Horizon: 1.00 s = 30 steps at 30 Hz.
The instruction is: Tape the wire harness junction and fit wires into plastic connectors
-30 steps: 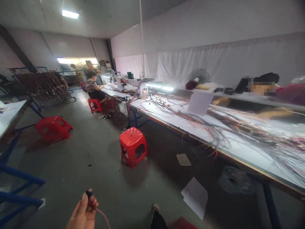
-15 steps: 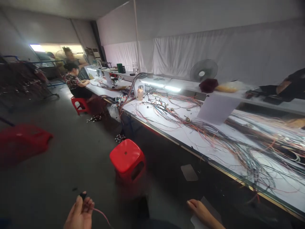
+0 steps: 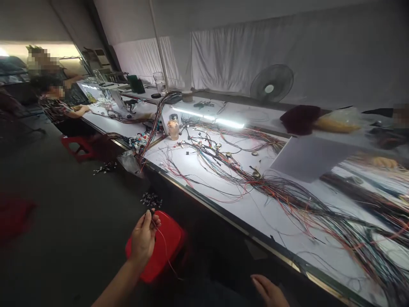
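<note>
My left hand [image 3: 143, 236] is closed, its thumb and fingers pinching a thin wire [image 3: 166, 251]. A dark piece, perhaps a connector, shows between the fingertips; in the earlier picture it is clearly black. From the hand the wire hangs down in a curve in front of a red plastic stool [image 3: 171, 230]. At the lower edge my right hand [image 3: 270, 292] shows only in part, thumb and fingers loosely extended, with nothing seen in it. It is below the front edge of the white workbench [image 3: 220, 192], where long bundles of coloured wires [image 3: 281, 189] lie.
A glass jar [image 3: 173, 129] stands by a lit lamp tube [image 3: 207, 117]. Dark connectors [image 3: 151, 199] lie heaped on the floor behind the stool. A white panel [image 3: 309, 160] leans over the bench. Co-workers [image 3: 54, 100] are at the far left; another hand [image 3: 385, 162] is at right.
My left hand has moved up and to the right with the wire, now in front of the red stool. The view has swung toward the bench. My right hand sits lower in the frame.
</note>
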{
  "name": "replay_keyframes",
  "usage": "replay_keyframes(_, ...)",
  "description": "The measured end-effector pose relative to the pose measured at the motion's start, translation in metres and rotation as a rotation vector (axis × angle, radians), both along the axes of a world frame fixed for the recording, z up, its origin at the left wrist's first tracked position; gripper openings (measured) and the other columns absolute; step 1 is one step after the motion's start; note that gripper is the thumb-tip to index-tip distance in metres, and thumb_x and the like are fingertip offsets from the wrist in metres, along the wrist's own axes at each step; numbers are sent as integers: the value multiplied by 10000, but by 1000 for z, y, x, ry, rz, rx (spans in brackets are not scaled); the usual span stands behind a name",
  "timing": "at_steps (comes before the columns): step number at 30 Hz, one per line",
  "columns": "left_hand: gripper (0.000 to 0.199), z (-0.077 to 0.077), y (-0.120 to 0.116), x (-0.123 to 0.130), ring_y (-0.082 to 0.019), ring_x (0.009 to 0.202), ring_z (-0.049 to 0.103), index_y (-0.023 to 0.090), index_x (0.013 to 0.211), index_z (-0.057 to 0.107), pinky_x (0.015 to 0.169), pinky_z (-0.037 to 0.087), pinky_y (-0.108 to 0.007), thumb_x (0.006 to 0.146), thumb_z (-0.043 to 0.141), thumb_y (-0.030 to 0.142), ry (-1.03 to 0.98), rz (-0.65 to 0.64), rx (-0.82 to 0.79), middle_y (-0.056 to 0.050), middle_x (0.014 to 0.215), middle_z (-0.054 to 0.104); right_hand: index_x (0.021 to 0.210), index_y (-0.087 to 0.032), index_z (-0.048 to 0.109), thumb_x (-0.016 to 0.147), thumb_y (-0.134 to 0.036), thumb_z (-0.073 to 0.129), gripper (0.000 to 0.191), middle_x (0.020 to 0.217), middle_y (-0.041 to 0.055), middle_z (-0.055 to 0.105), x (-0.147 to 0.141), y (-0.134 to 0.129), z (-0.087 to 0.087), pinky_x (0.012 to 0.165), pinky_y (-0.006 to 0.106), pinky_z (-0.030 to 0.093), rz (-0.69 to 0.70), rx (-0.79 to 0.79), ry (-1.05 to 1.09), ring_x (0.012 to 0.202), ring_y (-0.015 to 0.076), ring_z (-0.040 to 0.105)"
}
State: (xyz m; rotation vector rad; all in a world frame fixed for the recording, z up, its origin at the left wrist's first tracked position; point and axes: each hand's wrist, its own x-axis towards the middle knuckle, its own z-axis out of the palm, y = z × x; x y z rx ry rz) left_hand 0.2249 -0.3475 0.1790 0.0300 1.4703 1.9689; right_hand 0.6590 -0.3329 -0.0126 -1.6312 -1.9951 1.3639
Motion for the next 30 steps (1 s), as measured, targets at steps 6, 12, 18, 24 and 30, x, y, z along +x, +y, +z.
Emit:
replay_keyframes(6,137,-5,79,-11,-112,645,575,133,920,652,594,534,-194,818,669,223,-1,11,-45,-31,721,588,1152,-217,636,891,-490,454,419,1151,75,665,-60,112,17,931,326,516,45,329,-3,1069,211,629)
replay_keyframes(12,218,-2,133,-37,-116,668,596,137,934,645,630,554,-208,791,720,284,35,9,-97,-26,735,602,1397,-221,397,883,-391,531,558,1342,91,533,-135,177,27,1021,406,460,214,648,0,1237,241,507)
replay_keyframes(18,328,-18,210,-83,-124,665,604,129,875,614,618,553,-219,711,792,349,62,-41,-125,-29,735,612,1509,-197,149,864,-433,545,793,1481,119,361,-208,221,15,1070,480,373,279,736,-58,1351,304,359)
replay_keyframes(24,474,-70,284,-166,-127,646,588,128,828,572,598,542,-224,608,847,446,28,-163,-221,-22,708,590,1516,-212,156,827,-488,563,847,1458,80,415,-237,243,-20,1126,482,252,293,777,-240,1314,317,407)
replay_keyframes(30,442,-109,298,-229,-143,666,594,120,878,588,642,546,-262,690,782,470,80,-285,-356,-44,739,601,1512,-285,172,739,-494,604,910,1347,59,545,-220,235,-45,1058,522,338,328,735,-354,1188,348,533)
